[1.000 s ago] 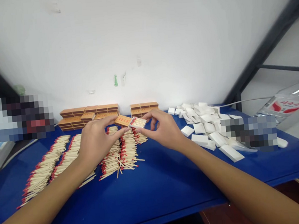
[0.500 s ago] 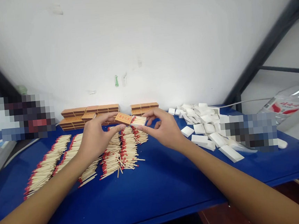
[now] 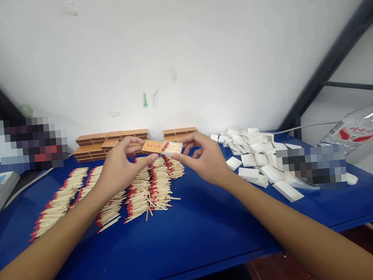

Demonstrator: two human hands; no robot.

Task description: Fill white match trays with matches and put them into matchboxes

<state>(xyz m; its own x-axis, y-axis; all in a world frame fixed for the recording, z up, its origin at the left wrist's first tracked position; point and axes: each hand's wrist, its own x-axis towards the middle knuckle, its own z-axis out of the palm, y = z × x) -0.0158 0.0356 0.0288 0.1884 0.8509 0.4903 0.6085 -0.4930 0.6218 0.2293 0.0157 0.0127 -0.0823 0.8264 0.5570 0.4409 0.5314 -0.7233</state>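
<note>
Between finger and thumb, my left hand (image 3: 123, 165) grips an orange matchbox sleeve (image 3: 152, 147) with printed characters on top. My right hand (image 3: 204, 156) pinches the outer end of a white matchbox tray (image 3: 173, 147) filled with red-tipped matches. The tray lies end to end with the sleeve's right side; whether its tip is inside the sleeve I cannot tell. Both pieces are held above the table, just over rows of loose matches (image 3: 160, 186). Another row of matches (image 3: 60, 205) lies left of my left forearm.
Stacked matchboxes (image 3: 90, 154) stand by the wall, with a smaller stack (image 3: 179, 132) beside them. White empty trays (image 3: 259, 151) are heaped on the right of the blue table (image 3: 183, 249). A clear plastic bottle (image 3: 357, 127) is at far right. Blurred-out objects sit at both sides.
The sleeve and tray have turned to a more level angle. The tray's left end now shows more clearly beside the sleeve. Both hands keep their grips.
</note>
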